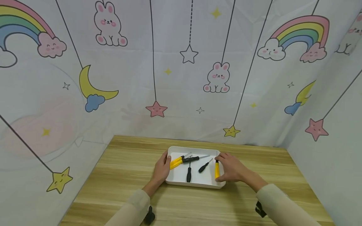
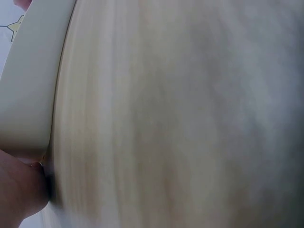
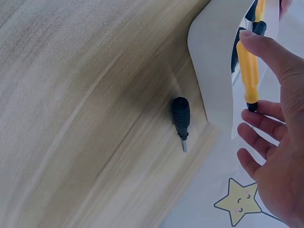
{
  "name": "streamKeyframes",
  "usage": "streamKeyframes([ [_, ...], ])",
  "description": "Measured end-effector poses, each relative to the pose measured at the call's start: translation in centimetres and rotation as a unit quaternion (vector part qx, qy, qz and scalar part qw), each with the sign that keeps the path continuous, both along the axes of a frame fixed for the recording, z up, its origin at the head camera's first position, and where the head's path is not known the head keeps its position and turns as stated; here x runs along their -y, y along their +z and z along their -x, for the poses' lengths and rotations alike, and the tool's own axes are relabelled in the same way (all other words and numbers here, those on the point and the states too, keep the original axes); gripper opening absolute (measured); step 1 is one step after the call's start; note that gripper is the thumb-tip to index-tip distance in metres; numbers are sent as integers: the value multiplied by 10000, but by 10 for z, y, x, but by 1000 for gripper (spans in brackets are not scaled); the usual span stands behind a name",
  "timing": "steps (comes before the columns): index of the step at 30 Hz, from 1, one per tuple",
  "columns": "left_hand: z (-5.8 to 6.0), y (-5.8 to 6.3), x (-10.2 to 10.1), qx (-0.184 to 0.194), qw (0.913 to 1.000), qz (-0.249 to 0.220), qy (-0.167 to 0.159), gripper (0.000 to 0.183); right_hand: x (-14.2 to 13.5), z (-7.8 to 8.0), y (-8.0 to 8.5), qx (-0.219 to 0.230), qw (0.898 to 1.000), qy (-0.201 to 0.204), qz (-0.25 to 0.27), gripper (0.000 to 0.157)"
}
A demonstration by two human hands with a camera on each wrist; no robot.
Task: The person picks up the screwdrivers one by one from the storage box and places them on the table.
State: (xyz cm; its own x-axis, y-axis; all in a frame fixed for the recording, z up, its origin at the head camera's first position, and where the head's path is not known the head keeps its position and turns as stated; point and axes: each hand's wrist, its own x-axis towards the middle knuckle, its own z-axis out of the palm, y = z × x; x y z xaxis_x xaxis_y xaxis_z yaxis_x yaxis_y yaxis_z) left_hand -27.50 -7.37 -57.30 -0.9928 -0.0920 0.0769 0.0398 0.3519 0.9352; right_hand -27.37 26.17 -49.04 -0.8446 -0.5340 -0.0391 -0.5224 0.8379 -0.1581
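Note:
A white tray (image 1: 176,180) lies on the table with several screwdrivers in it. My left hand (image 1: 161,168) grips the tray's left end. At the right end my right hand (image 1: 232,168) pinches a yellow screwdriver (image 3: 249,71) lengthwise between thumb and index finger, over the tray's rim; the other fingers are loosely bent. Inside the tray, a yellow-handled screwdriver (image 1: 176,162) and a black screwdriver (image 1: 190,159) overlap at the left. Another black screwdriver (image 1: 189,175) points away from me near the front, and a smaller black screwdriver (image 1: 202,168) lies slanted right of it.
On the wooden table (image 1: 113,175), a black screwdriver (image 3: 181,116) lies outside the tray, seen in the right wrist view and hidden in the head view. A printed curtain (image 1: 181,78) hangs behind the table. Black devices (image 1: 150,216) sit at both sleeves.

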Motion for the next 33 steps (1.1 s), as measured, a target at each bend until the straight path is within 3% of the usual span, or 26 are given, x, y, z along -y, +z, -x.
streamKeyframes([
  [33,-3,2,0,103,9999,-75,-36,53,-18,-1,4,-69,10000,-27,-40,89],
])
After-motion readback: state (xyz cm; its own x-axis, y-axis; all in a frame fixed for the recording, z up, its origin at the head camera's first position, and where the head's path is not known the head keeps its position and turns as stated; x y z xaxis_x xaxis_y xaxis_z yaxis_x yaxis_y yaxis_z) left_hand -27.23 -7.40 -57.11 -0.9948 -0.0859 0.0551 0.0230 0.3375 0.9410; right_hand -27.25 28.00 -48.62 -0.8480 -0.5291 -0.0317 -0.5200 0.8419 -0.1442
